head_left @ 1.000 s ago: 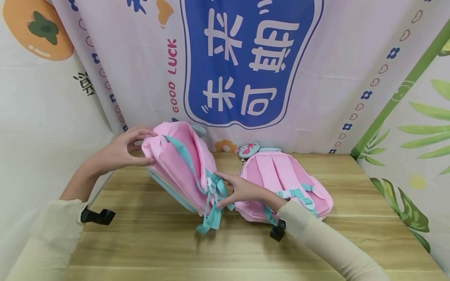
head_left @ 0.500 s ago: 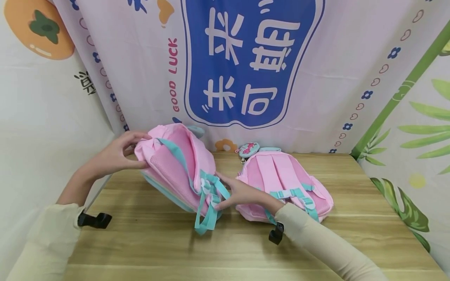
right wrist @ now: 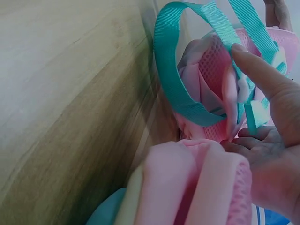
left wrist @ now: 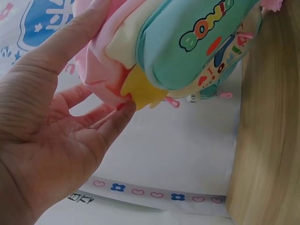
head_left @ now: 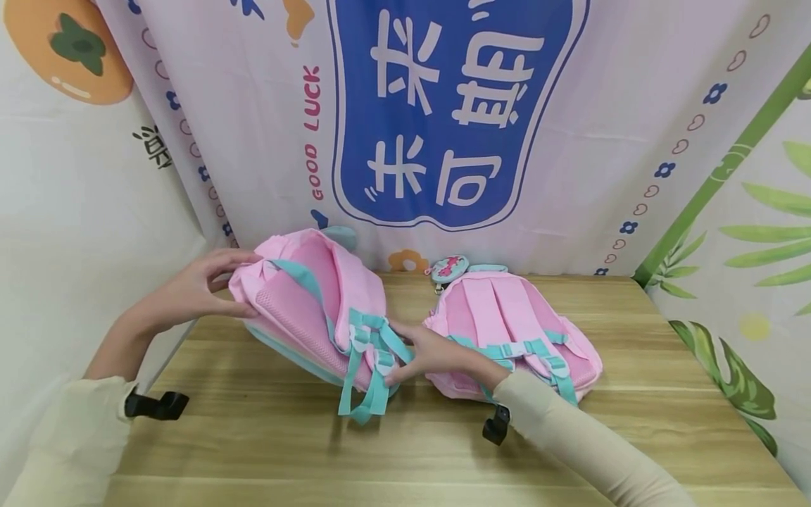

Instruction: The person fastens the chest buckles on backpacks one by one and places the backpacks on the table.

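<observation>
A pink backpack (head_left: 294, 313) with teal straps is tilted over the left half of the table, its padded back side towards me. My left hand (head_left: 193, 292) grips its upper left edge, thumb on the near side and fingertips behind. In the left wrist view the front of this backpack (left wrist: 187, 51) shows a mint pocket with coloured letters. My right hand (head_left: 437, 352) holds its lower right side, beside the white buckles. The right wrist view shows the thumb on a teal strap (right wrist: 168, 61), the other fingers behind the side. A second pink backpack (head_left: 494, 317) lies strap side up, just right of that hand.
A small round pouch (head_left: 448, 269) hangs off the second backpack's top, near the back wall. The wooden table (head_left: 412, 465) ends at a printed cloth (head_left: 570, 176) behind, with more cloth at both sides.
Both hands have shifted left with the tilted backpack, the left hand further and somewhat lower. The backpack now leans lower at its left end. The second backpack stays in place.
</observation>
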Motion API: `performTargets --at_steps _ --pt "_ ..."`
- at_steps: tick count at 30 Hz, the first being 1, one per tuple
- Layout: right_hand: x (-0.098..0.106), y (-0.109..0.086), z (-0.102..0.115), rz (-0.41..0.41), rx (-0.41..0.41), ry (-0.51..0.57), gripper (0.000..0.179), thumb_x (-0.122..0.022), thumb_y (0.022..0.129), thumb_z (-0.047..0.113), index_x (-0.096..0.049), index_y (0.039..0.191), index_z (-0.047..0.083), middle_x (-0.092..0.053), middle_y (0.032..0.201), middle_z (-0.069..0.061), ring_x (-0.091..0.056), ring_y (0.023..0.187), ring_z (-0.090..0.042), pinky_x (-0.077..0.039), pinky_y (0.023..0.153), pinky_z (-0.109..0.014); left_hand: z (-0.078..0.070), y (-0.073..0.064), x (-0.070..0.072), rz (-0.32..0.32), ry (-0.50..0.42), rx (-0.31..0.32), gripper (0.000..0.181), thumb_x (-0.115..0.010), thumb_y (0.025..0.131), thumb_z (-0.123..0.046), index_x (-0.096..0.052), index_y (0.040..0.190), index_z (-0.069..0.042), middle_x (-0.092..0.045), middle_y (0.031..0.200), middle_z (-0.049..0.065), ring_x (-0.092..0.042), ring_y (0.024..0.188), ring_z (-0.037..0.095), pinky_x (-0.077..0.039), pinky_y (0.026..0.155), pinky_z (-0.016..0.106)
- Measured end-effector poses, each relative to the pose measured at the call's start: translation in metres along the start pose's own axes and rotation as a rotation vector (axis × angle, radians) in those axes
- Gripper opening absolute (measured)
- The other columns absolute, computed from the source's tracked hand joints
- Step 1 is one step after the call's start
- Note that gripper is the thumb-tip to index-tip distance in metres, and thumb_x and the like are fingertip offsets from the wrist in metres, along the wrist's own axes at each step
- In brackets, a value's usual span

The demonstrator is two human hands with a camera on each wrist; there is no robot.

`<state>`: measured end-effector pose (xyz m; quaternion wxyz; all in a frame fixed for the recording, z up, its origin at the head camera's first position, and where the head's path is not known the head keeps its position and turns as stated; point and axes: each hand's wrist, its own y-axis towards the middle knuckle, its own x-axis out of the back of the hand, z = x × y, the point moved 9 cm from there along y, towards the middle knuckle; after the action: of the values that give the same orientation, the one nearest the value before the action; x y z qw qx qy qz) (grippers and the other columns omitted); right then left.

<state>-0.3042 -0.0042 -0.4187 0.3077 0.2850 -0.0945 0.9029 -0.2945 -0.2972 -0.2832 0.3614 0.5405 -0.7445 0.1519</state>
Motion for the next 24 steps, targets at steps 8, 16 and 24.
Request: performTargets --at_steps 8,16,24 --pt "0.001 -0.001 -0.006 -0.021 -0.020 -0.027 0.107 -0.089 0.080 0.029 -0.022 0.163 0.022 -0.032 0.166 0.004 -0.036 0.148 -0.008 -0.033 0.122 -0.034 0.015 -0.007 -0.001 0.045 0.064 0.084 0.071 -0.084 0.084 -0.019 -0.050 0.147 -0.017 -0.047 0.146 0.004 -0.047 0.122 -0.002 -0.046 0.101 0.013" --pt "0.001 -0.005 -0.005 -0.023 -0.029 -0.097 0.118 -0.092 0.076 0.026 -0.014 0.163 0.007 -0.016 0.171 -0.009 -0.019 0.157 -0.022 -0.025 0.126 -0.042 0.026 -0.009 -0.012 0.103 0.069 0.111 0.075 -0.083 0.085 -0.024 -0.045 0.148 -0.012 -0.058 0.140 0.011 -0.056 0.126 0.025 -0.055 0.102 0.043" --pt "0.000 -0.007 -0.005 -0.012 -0.045 -0.141 0.114 -0.090 0.077 0.019 -0.016 0.162 0.004 -0.015 0.171 -0.010 -0.024 0.155 -0.024 -0.033 0.123 -0.042 0.041 -0.011 -0.025 0.131 0.048 0.120 0.078 -0.086 0.083 -0.023 -0.045 0.148 -0.010 -0.058 0.139 0.015 -0.058 0.125 0.037 -0.057 0.090 0.028"
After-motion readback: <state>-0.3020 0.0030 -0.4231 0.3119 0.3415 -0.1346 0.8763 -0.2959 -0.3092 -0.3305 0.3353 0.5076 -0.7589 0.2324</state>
